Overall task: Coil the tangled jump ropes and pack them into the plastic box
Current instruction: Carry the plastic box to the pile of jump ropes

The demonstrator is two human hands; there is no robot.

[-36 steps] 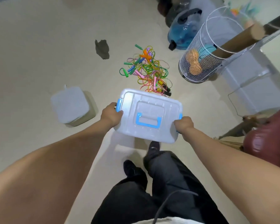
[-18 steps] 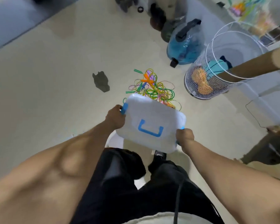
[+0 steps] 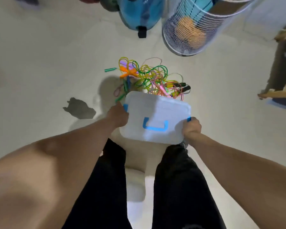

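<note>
I hold a white plastic box with a blue carry handle and blue side clips, its lid on, above the floor in front of my legs. My left hand grips its left end and my right hand grips its right end. Just beyond the box a tangled heap of jump ropes in green, yellow, pink and orange lies on the pale floor; the box hides the heap's near edge.
A white wire basket holding orange balls stands at the back right, a blue water jug beside it. A dark scrap lies on the floor to the left. Wooden pieces sit at the right edge.
I have carried the box forward to the rope heap, which now lies right beyond it. The basket and jug are much closer. Both hands keep their hold.
</note>
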